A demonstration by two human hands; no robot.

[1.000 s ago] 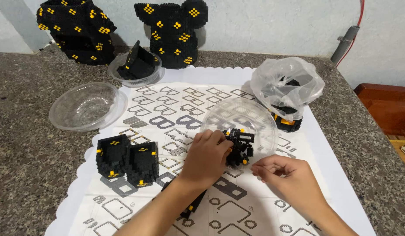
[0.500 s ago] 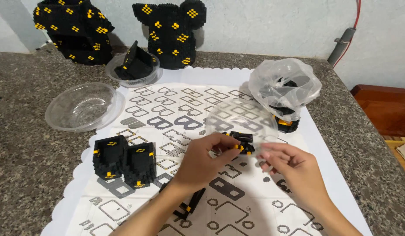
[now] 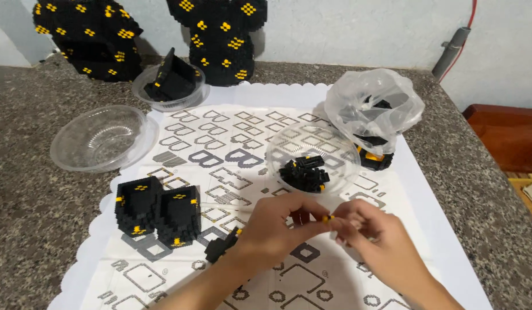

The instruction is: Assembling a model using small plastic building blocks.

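The head view shows the left hand (image 3: 272,232) and right hand (image 3: 372,235) drawn back from the clear bowl of black bricks (image 3: 312,163) since a second ago, fingertips pinched together on a tiny yellow brick (image 3: 326,217), so one piece has been taken out. Beyond, two black block towers (image 3: 158,211) stand on the patterned white mat (image 3: 220,149) covering the speckled stone desk (image 3: 36,201), before a pale wall (image 3: 358,28).

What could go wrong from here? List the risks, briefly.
1. The tiny yellow brick, pinched between the left hand and right hand, could slip and get lost on the patterned mat.
2. A forearm might knock the small black piece lying beside the left wrist.
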